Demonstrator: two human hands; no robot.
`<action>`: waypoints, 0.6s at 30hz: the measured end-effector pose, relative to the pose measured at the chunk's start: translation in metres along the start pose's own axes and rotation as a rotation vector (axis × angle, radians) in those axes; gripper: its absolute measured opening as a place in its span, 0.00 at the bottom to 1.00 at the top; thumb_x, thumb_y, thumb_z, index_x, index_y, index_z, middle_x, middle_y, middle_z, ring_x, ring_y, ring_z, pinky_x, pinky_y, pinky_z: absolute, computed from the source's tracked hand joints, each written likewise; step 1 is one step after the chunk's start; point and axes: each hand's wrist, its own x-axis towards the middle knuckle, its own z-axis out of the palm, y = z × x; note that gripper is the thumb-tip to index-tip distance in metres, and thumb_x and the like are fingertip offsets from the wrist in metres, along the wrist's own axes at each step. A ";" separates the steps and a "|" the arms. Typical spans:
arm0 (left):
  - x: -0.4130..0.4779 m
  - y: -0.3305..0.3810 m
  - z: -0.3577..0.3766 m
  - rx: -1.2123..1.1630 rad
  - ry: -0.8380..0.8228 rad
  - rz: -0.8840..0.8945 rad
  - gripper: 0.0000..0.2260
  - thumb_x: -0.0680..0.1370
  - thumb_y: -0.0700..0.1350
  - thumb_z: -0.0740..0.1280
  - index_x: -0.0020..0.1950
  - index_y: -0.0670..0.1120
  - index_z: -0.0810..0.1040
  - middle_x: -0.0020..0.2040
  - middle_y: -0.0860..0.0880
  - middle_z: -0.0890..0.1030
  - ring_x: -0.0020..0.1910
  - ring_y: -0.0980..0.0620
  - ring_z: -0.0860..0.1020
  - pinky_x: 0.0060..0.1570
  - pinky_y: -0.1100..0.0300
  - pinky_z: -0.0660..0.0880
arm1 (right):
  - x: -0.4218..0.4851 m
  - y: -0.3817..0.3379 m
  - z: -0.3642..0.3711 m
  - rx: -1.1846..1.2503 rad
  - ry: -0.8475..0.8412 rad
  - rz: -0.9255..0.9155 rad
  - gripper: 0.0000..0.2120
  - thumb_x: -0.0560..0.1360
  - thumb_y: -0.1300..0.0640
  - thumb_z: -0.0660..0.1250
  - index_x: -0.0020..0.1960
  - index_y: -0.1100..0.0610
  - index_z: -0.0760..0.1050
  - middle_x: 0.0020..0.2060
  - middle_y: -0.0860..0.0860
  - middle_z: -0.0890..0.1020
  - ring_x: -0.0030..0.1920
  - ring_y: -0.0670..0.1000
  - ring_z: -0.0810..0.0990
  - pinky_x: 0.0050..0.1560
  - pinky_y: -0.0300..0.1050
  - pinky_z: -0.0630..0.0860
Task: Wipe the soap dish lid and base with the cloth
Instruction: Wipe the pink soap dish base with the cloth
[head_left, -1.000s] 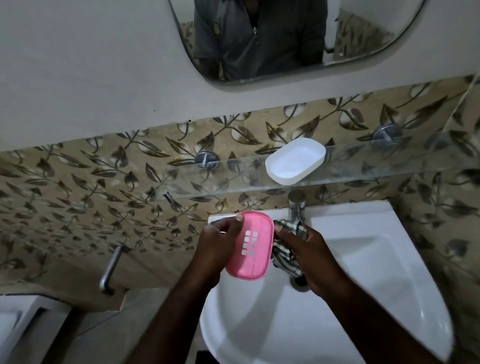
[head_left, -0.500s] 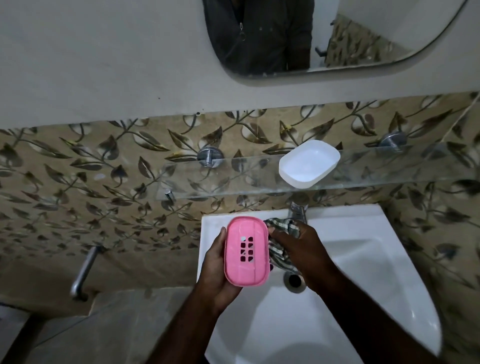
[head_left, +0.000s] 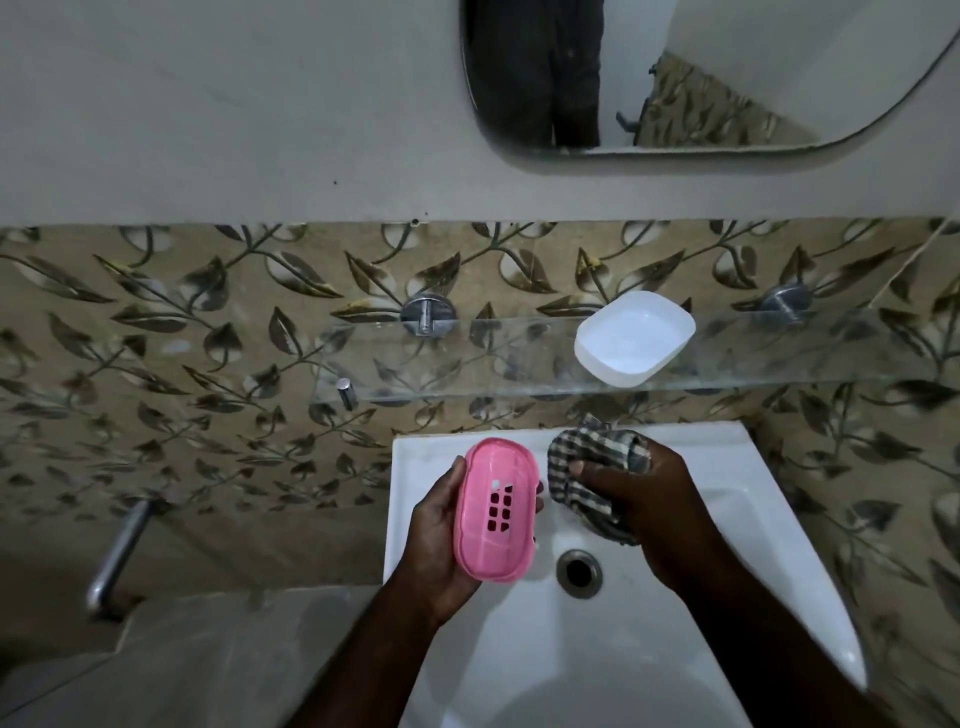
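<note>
The pink soap dish base (head_left: 495, 511), slotted through its middle, is held upright over the white sink (head_left: 769, 530) in the left hand (head_left: 441, 540); its fingers are clamped on the base, thumb along the left rim and fingertips just showing past the right rim; the right hand (head_left: 649, 499) is closed on the checked cloth (head_left: 587, 478), which is bunched just beside the base and not touching it; the white lid (head_left: 635, 339) lies open side up on the glass shelf (head_left: 467, 364) above the sink, near its front edge, well apart from both hands.

Judging from this, the base is the piece in hand and the lid waits; the grip is on narrow smooth rims, so a firm push of the cloth against the face could pivot the base out of the fingers and drop it into the sink, toward the drain (head_left: 578, 573); a loose fold of cloth could also snag in the slots; reaching up carelessly could nudge the lid off the shelf.
</note>
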 end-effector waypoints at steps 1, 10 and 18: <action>0.002 0.001 -0.001 0.003 -0.003 0.007 0.28 0.74 0.60 0.65 0.66 0.42 0.77 0.60 0.36 0.80 0.56 0.39 0.79 0.55 0.44 0.75 | 0.000 -0.001 0.004 -0.034 -0.013 -0.037 0.13 0.69 0.67 0.73 0.52 0.57 0.83 0.45 0.63 0.85 0.41 0.64 0.84 0.32 0.45 0.78; 0.015 0.000 0.003 0.034 -0.017 -0.008 0.27 0.76 0.64 0.60 0.61 0.44 0.81 0.52 0.40 0.83 0.48 0.42 0.82 0.49 0.42 0.79 | 0.004 -0.023 0.019 -0.456 -0.048 -0.372 0.17 0.69 0.71 0.72 0.45 0.49 0.80 0.38 0.48 0.85 0.39 0.45 0.84 0.39 0.39 0.77; 0.022 0.001 0.027 0.168 0.028 0.068 0.23 0.80 0.59 0.58 0.61 0.45 0.82 0.59 0.42 0.83 0.55 0.45 0.82 0.50 0.52 0.80 | 0.005 -0.015 0.057 -0.769 0.089 -0.628 0.10 0.67 0.64 0.75 0.47 0.60 0.82 0.42 0.53 0.84 0.43 0.52 0.81 0.45 0.43 0.77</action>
